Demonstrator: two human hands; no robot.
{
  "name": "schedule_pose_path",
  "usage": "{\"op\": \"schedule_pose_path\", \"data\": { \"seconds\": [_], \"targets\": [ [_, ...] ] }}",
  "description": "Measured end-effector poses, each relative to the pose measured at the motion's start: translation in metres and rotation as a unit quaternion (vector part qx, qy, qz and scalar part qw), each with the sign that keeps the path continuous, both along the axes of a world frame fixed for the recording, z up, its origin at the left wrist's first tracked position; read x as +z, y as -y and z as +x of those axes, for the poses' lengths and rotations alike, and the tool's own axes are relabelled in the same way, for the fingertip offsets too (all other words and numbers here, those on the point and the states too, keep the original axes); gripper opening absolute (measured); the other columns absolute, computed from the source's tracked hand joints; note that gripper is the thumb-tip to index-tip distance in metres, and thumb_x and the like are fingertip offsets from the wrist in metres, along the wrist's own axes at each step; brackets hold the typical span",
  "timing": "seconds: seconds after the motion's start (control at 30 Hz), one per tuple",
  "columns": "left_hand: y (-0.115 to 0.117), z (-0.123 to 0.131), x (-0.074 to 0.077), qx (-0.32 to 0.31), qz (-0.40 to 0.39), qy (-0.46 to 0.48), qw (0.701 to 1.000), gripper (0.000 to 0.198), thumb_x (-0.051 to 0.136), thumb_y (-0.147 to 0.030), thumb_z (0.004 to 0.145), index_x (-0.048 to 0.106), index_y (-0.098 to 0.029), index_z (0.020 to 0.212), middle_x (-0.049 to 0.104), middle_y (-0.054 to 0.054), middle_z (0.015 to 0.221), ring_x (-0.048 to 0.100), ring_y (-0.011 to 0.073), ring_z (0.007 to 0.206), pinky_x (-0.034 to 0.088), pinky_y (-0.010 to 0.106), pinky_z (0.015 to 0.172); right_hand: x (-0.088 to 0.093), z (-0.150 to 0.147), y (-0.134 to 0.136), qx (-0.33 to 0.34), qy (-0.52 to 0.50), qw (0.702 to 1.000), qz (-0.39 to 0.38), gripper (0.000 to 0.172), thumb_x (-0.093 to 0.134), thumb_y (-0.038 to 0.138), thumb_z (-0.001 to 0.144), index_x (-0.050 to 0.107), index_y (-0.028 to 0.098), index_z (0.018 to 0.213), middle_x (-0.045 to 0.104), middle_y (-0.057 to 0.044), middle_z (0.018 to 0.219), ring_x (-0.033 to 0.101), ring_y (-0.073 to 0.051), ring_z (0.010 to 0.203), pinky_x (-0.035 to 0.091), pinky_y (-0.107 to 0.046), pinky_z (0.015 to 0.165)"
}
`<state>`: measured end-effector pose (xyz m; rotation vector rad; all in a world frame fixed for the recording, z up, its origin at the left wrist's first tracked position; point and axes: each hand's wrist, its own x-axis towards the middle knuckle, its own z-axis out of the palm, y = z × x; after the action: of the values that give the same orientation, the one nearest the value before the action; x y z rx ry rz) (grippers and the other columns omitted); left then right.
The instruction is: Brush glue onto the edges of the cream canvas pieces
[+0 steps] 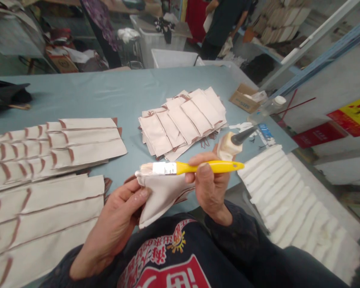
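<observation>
My right hand (211,186) is closed round the yellow handle of a paintbrush (189,167), which lies level with its bristles to the left. Those bristles are at the top edge of a cream fabric piece (162,196) with brown on its underside; whether they touch it I cannot tell. Thumb and fingers of my left hand (120,214) pinch that piece at its left side. Just beyond my right hand stands a cream bottle (229,146) with a dark pointed nozzle, partly hidden by the fingers.
A pile of cream pieces with brown edges (183,120) lies mid-table. Overlapping rows of similar pieces (57,156) cover the left. White folded padding (291,204) is at right. A cardboard box (244,98) and a clear jar (268,110) stand far right. A person (225,24) is beyond the table.
</observation>
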<state>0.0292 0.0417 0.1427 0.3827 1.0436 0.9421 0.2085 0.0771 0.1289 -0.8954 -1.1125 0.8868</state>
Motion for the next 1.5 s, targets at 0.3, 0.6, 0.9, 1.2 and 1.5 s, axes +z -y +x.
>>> {"op": "schedule_pose_path", "data": {
  "seconds": [0.3, 0.6, 0.9, 1.2, 1.5],
  "targets": [
    [-0.007, -0.002, 0.005, -0.031, 0.000, 0.030, 0.999, 0.038, 0.094, -0.017, 0.060, 0.087, -0.018, 0.098, 0.085, 0.009, 0.089, 0.079, 0.0230, 0.076, 0.056, 0.017, 0.055, -0.010, -0.007, -0.010, -0.065, 0.102, 0.985, 0.123, 0.026, 0.058, 0.047, 0.105, 0.069, 0.024, 0.100, 0.068, 0.005, 0.066, 0.066, -0.012, 0.053, 0.058, -0.026, 0.054],
    [-0.023, -0.016, -0.003, -0.106, 0.066, -0.021, 0.992, 0.038, 0.090, -0.042, 0.074, 0.085, -0.016, 0.102, 0.082, 0.007, 0.077, 0.069, 0.0163, 0.058, 0.057, 0.023, 0.061, -0.022, -0.004, -0.035, -0.092, 0.292, 0.940, 0.148, 0.020, 0.053, 0.035, 0.107, 0.067, 0.021, 0.104, 0.075, -0.001, 0.091, 0.072, -0.014, 0.078, 0.061, -0.029, 0.070],
    [-0.016, -0.027, -0.029, -0.141, 0.251, -0.291, 0.913, 0.018, 0.084, -0.035, 0.077, 0.087, -0.023, 0.089, 0.080, 0.004, 0.078, 0.067, 0.0230, 0.073, 0.056, 0.025, 0.069, -0.012, 0.014, -0.065, -0.127, 0.209, 0.970, 0.015, 0.029, 0.057, 0.045, 0.103, 0.067, 0.020, 0.091, 0.057, 0.005, 0.063, 0.054, -0.011, 0.059, 0.044, -0.028, 0.058],
    [-0.002, -0.018, -0.029, -0.176, 0.323, -0.342, 0.865, 0.023, 0.065, -0.029, 0.093, 0.087, -0.024, 0.099, 0.083, 0.005, 0.087, 0.071, 0.0221, 0.074, 0.054, 0.024, 0.070, 0.003, 0.011, -0.034, -0.152, 0.080, 0.985, 0.017, 0.035, 0.062, 0.055, 0.098, 0.067, 0.022, 0.088, 0.055, 0.006, 0.055, 0.052, -0.010, 0.048, 0.047, -0.026, 0.049],
    [0.008, -0.019, -0.028, -0.136, 0.280, -0.379, 0.871, 0.018, 0.073, -0.032, 0.086, 0.088, -0.027, 0.097, 0.084, 0.006, 0.096, 0.073, 0.0265, 0.086, 0.056, 0.028, 0.086, 0.001, 0.004, 0.023, -0.068, 0.026, 0.996, -0.055, 0.035, 0.071, 0.052, 0.095, 0.070, 0.022, 0.079, 0.058, 0.007, 0.046, 0.049, -0.009, 0.035, 0.043, -0.020, 0.036]
  ]
}}
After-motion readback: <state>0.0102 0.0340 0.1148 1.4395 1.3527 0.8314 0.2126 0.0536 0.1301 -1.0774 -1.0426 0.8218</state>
